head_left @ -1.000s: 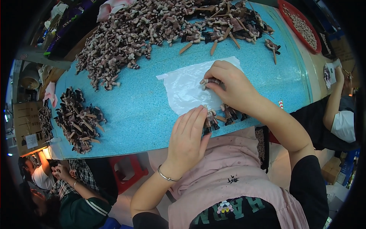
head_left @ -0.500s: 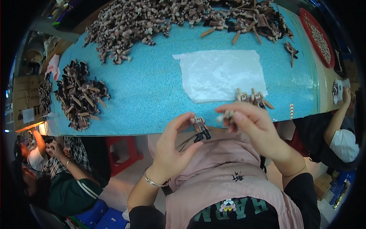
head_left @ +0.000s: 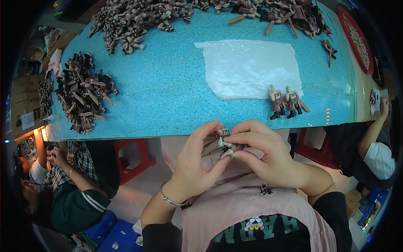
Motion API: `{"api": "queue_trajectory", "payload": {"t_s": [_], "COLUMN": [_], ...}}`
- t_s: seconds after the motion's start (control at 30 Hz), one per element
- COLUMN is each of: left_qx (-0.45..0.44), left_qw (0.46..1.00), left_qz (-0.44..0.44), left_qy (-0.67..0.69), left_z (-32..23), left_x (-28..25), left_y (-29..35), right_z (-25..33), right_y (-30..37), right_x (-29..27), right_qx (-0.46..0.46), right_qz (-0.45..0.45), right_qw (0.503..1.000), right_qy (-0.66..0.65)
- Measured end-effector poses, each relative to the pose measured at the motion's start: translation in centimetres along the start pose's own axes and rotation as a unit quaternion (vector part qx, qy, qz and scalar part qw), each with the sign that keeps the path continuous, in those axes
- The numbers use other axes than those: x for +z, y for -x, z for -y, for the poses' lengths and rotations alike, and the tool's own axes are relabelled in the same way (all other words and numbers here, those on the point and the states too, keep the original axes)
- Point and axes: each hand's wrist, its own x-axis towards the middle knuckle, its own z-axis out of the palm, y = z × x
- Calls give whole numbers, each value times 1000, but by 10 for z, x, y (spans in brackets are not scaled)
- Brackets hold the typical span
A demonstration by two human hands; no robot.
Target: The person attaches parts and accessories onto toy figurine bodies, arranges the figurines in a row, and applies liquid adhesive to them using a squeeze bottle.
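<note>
The held figure [head_left: 226, 132] is between both hands, in front of the pink apron [head_left: 239, 201], at the near edge of the blue surface [head_left: 159, 92]. I read the left hand [head_left: 192, 163] as a support: thumb and fingers curl around the figure, drawn narrow, leaving its front reachable. The right hand [head_left: 275, 156] pinches a small brown-and-pale part [head_left: 237, 147] close against it; fingers hide the contact, so I cannot tell whether they join. Two similar figures [head_left: 276, 101] lie side by side, heads on the plastic sheet [head_left: 252, 69], probably for short reach. A pile [head_left: 80, 87] sits well apart at left, likely to avoid mixing. Pose: both elbows bent, hands turned inward, fingertips nearly meeting.
</note>
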Motion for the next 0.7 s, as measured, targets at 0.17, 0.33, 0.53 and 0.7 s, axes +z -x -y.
{"api": "queue_trajectory", "payload": {"t_s": [0.17,0.33,0.53,0.7], "left_qx": [-11,1,-34,-50], "left_qw": [1000,1000,999,996], "left_qz": [-4,11,-7,-40], "left_qy": [-5,4,19,67], "left_z": [-1,3,6,13], "left_x": [0,-5,-4,-1], "left_y": [1,-2,-7,-5], "right_z": [-4,-6,-10,-13], "right_y": [1,0,0,-1], "right_x": [4,5,7,7], "right_qx": [12,32,22,20], "right_qz": [-29,-43,-41,-40], "right_qw": [1000,998,998,998], "right_qy": [-1,-37,-48,-47]}}
